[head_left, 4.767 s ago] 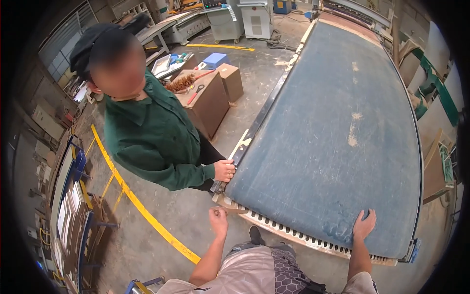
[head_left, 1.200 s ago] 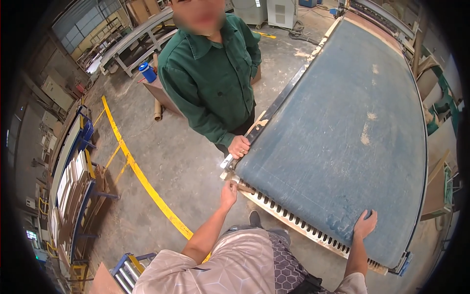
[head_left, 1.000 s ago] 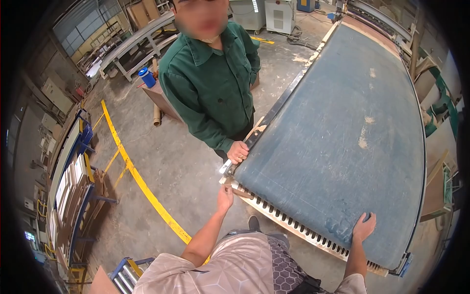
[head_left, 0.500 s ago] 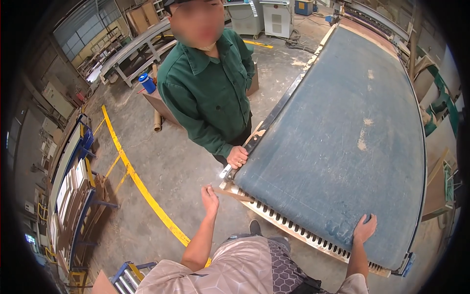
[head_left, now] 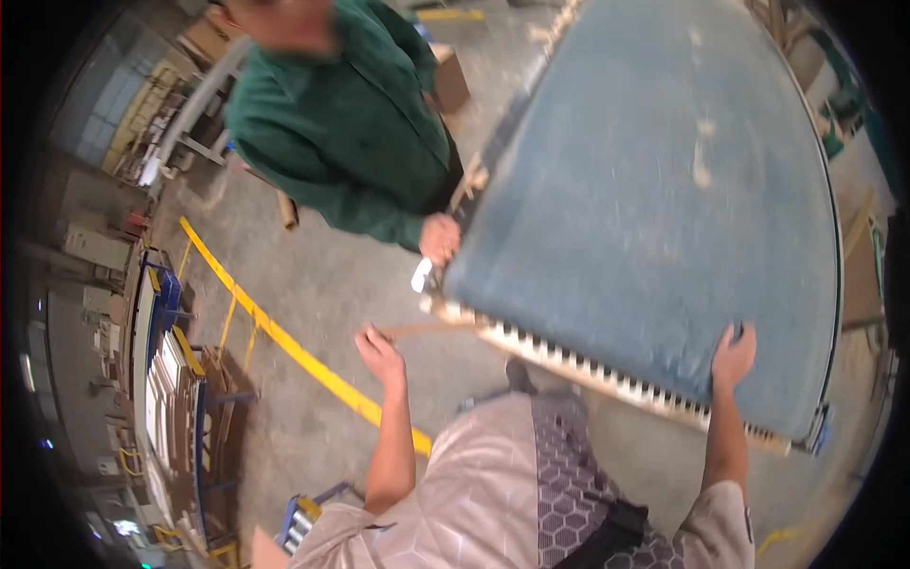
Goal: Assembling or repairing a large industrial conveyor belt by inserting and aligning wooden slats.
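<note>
Blue rough panel (head_left: 654, 209) (slotted edge)

A: Where is the camera mounted?

B: On my head, looking steeply down over my chest and forearms, which enter from the lower edge.

A: Its coverage?

B: Wide fisheye: the blue-topped panel (head_left: 654, 209) lies close ahead, its edges bending toward the rim. Only one view exists.
</note>
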{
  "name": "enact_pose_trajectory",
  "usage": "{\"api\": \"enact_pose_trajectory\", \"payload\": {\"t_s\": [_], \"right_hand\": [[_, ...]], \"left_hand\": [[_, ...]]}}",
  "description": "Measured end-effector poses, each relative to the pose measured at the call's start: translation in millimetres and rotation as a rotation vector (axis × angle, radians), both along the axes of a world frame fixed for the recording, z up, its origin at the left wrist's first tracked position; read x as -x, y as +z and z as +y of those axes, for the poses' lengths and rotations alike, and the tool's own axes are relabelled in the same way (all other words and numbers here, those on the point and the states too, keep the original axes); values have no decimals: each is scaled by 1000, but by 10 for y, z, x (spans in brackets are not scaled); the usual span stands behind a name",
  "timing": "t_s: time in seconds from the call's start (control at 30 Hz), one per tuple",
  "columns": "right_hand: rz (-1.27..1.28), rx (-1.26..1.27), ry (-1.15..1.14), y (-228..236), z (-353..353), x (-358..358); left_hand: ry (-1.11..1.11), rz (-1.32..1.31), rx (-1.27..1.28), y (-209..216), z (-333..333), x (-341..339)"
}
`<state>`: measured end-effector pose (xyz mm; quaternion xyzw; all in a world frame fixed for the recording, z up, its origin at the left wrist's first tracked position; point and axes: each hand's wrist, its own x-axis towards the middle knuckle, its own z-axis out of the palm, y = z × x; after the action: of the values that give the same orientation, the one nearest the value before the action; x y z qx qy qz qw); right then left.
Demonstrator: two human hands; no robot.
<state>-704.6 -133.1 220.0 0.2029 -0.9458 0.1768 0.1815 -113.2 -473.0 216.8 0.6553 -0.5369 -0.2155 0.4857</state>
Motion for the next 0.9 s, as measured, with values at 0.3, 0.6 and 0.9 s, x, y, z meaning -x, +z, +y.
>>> {"api": "enact_pose_trajectory", "payload": {"t_s": [0.3,0.6,0.9], "right_hand": [[-22,-52,-32,-31,-58,-177],[-21,-45,-39,-34,0,-153],[-52,-51,-8,93,-176,-168]], "left_hand": [[-252,-99,-89,-270,305,399],[-221,16,-125,-645,-278,191],[-498,-161,-334,-946,-184,845]]}}
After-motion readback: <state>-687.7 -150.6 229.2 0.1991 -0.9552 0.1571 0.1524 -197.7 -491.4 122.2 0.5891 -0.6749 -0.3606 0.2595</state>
